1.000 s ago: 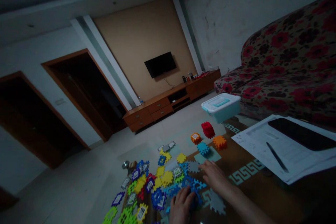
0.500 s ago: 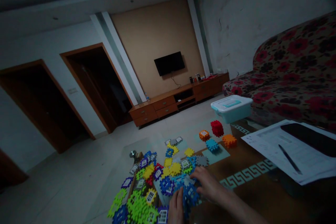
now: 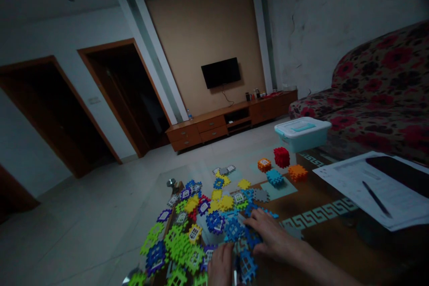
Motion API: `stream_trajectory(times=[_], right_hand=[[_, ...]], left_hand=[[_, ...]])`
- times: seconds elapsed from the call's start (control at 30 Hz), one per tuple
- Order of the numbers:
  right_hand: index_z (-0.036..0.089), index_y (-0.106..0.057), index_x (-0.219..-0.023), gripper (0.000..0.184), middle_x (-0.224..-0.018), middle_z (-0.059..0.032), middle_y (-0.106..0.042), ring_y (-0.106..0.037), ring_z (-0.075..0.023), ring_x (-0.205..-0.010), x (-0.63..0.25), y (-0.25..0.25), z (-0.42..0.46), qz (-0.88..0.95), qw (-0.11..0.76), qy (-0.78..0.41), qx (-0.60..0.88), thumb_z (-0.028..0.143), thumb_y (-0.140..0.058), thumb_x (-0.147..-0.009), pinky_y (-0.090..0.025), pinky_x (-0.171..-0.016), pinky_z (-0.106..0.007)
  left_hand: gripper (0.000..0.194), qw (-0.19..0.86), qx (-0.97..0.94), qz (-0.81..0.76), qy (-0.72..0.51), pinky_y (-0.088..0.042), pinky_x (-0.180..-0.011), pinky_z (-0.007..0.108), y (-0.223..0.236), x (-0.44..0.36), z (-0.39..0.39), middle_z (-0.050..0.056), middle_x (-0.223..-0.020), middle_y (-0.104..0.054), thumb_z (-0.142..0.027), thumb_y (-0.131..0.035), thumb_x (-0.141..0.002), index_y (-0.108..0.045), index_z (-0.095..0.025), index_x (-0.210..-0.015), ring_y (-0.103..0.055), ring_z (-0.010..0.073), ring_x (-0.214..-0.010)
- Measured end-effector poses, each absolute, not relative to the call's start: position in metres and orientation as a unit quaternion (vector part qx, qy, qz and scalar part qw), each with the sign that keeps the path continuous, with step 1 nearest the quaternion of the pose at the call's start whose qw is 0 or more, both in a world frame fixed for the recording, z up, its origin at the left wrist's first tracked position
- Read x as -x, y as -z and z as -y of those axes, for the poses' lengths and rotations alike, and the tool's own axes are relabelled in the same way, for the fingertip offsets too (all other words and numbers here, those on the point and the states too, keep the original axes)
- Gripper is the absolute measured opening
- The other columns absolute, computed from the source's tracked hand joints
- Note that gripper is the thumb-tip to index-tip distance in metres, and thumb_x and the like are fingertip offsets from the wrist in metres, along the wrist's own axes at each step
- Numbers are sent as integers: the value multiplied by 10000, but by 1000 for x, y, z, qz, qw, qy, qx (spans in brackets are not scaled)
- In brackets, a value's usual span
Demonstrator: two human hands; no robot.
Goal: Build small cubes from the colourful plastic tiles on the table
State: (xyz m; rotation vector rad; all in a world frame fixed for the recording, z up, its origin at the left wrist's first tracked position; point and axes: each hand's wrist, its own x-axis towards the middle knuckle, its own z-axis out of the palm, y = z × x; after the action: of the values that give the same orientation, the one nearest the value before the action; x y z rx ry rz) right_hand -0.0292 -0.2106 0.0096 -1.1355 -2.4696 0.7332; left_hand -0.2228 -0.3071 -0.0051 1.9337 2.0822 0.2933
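Observation:
Interlocking plastic building pieces with toothed edges lie heaped on the glass-topped table (image 3: 331, 241). My right hand (image 3: 270, 234) reaches in from the right, its fingers and thumb on either side of a dark blue building piece (image 3: 252, 237). A lighter blue piece (image 3: 234, 229) lies just left of its fingertips. My left hand (image 3: 220, 266) is at the bottom edge, fingers stretched out and close together beside a purple piece with a white window (image 3: 208, 255). Between the hands and below lies another blue window piece (image 3: 247, 266). The left palm is out of view.
Green pieces (image 3: 177, 243) and yellow pieces (image 3: 225, 202) spread leftward. Behind stand stacks: red (image 3: 281, 157), orange (image 3: 297, 172) and light blue (image 3: 275, 178). A lidded box (image 3: 303, 136) stands at the table's far side. Papers (image 3: 351, 187) with a pen (image 3: 377, 199) lie right.
My hands have moved slightly apart, the left one leftward. Blue pieces that were bunched between them now lie more spread out. The camera view has shifted slightly.

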Motion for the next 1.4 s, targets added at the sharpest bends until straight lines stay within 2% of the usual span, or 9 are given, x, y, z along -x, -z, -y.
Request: stream_trajectory(times=[0.13, 0.27, 0.4, 0.53, 0.7, 0.83, 1.07, 1.23, 1.4], right_hand=[[271, -621, -1231, 604, -1191, -51, -565, -484, -263, -1133, 24, -15, 223, 872, 169, -286, 360, 288, -833, -666, -379, -972, -357], [306, -602, -1237, 638, -1227, -37, -550, -473, -263, -1148, 35, -10, 239, 890, 171, -297, 300, 312, -860, -654, -365, -986, -359], [305, -604, -1227, 624, -1222, -46, -559, -482, -276, -1126, 47, -3, 246, 902, 147, -290, 283, 343, -860, -659, -383, -957, -378], [267, -634, -1180, 453, -1176, -46, -586, -509, -250, -1105, 45, -6, 232, 877, 191, -280, 341, 266, -780, -750, -400, -939, -341], [167, -671, -1106, 286, -1124, -98, -624, -530, -253, -1097, 26, -12, 190, 823, 213, -187, 492, 99, -592, -839, -388, -963, -345], [165, -683, -1101, 281, -1122, -112, -651, -546, -265, -1112, 19, -11, 171, 803, 185, -171, 541, 126, -613, -832, -392, -955, -341], [164, -663, -1094, 296, -1146, -144, -638, -530, -323, -1145, 38, -14, 182, 805, 117, -132, 567, 299, -669, -831, -386, -934, -397], [172, -647, -1078, 325, -1160, -149, -631, -530, -329, -1135, 51, -22, 190, 804, 106, -117, 573, 250, -708, -769, -376, -931, -407], [144, -617, -1153, 376, -1179, -173, -614, -514, -344, -1155, 52, -19, 191, 814, 108, -133, 555, 202, -648, -782, -356, -956, -431]], left_hand=[[720, 154, -652, -736, -92, -443, -946, 352, -3, 236, 312, 118, -1257, -639, -130, -572, -520, -584, -178, -1239, -550, 281, -1193], [460, 118, -652, -734, -148, -451, -899, 354, -1, 248, 312, 106, -1139, -666, -144, -501, -667, -626, -206, -1105, -579, 258, -1099], [373, 98, -644, -733, -197, -437, -961, 384, 3, 253, 301, 108, -1190, -637, -205, -471, -775, -608, -211, -1122, -551, 267, -1148], [399, 108, -649, -718, -226, -395, -1038, 404, 5, 241, 283, 116, -1290, -585, -274, -496, -821, -566, -194, -1205, -498, 269, -1237], [452, 125, -645, -736, -166, -335, -1073, 406, 1, 214, 261, 111, -1365, -529, -167, -517, -767, -535, -172, -1219, -417, 276, -1302], [428, 120, -632, -756, -122, -354, -1008, 386, -8, 204, 254, 80, -1271, -577, -128, -508, -750, -553, -194, -1170, -455, 271, -1230], [413, 114, -634, -740, -193, -380, -975, 376, -14, 221, 278, 90, -1231, -600, -174, -566, -750, -573, -208, -1162, -498, 277, -1198], [461, 178, -666, -694, -209, -399, -989, 371, -2, 220, 301, 89, -1206, -626, -237, -664, -692, -598, -221, -1148, -532, 283, -1169], [607, 213, -676, -697, -109, -359, -1040, 400, 8, 211, 303, 100, -1319, -566, -168, -637, -616, -569, -220, -1217, -463, 298, -1261]])
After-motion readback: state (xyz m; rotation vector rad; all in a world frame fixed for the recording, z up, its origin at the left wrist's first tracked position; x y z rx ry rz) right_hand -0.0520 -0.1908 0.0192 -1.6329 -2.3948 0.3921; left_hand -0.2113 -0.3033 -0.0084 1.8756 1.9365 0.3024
